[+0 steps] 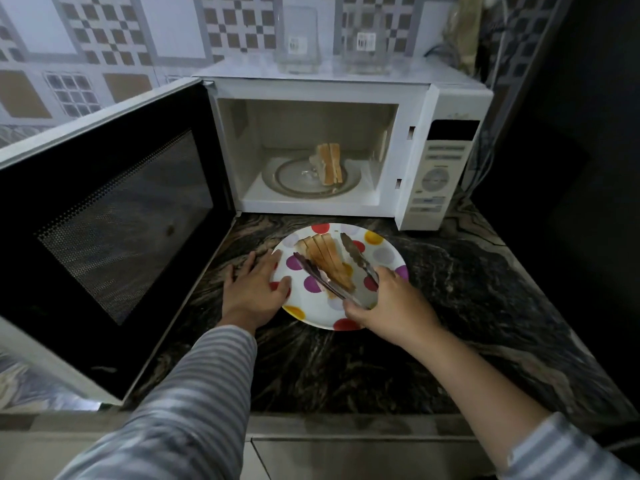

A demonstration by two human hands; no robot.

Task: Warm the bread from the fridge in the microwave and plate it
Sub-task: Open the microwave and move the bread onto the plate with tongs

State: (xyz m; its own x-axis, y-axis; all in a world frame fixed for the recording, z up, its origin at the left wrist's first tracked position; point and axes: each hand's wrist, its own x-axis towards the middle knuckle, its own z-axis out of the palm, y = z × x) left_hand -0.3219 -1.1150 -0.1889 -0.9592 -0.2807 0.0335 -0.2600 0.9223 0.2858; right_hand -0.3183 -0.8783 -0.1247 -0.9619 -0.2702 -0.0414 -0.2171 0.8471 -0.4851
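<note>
The right hand [391, 303] covers the hinge end of the tongs [332, 277], and the near tong arm hides part of the bread slices [325, 259] on the plate [384, 252]. The left hand [254, 289] masks the plate's left rim. The microwave [446, 109] panel's button labels are too small to read. Both sleeves run out at the bottom edge.

Two hands: left hand [254, 284], right hand [388, 301]. One pair of tongs [332, 271]. One spotted plate [384, 254]. Two stacks of bread slices: stack on the plate [323, 261], stack in the microwave [329, 164]; slices per stack too close to count. One microwave [446, 174], one glass turntable [294, 178]. Two clear containers on top: left container [298, 38], right container [365, 39].
</note>
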